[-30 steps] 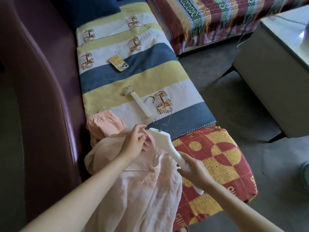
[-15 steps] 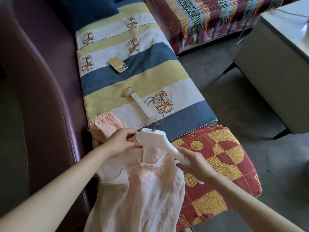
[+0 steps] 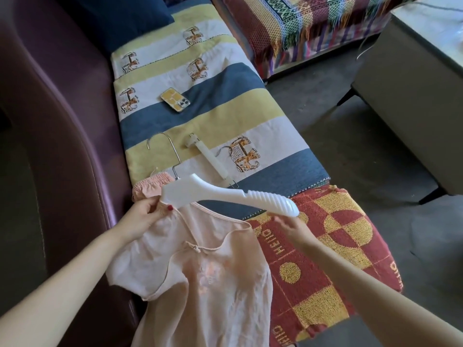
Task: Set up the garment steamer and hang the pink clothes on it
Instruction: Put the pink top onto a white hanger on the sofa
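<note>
A pale pink top [image 3: 200,276] hangs over the sofa's front edge. A white plastic hanger [image 3: 225,195] with a metal hook is held above its neckline, left end tucked inside the top's left shoulder. My left hand [image 3: 146,216] pinches that shoulder and the hanger end together. My right hand [image 3: 292,225] sits just under the hanger's ribbed right end, fingers apart, touching it lightly. A second pink garment [image 3: 150,186] lies bunched behind the hanger. A white clip hanger [image 3: 213,161] lies on the striped cover. No steamer is in view.
A yellow-cased phone [image 3: 175,99] lies on the striped sofa cover [image 3: 225,113]. A red and yellow towel [image 3: 325,246] covers the near seat. The purple sofa back [image 3: 62,146] runs along the left. A grey table [image 3: 413,101] stands at right across a strip of floor.
The hanger has swung from pointing down-right to nearly level and risen, its hook now showing. My right hand let go of its grip on the arm and rests under the right end.
</note>
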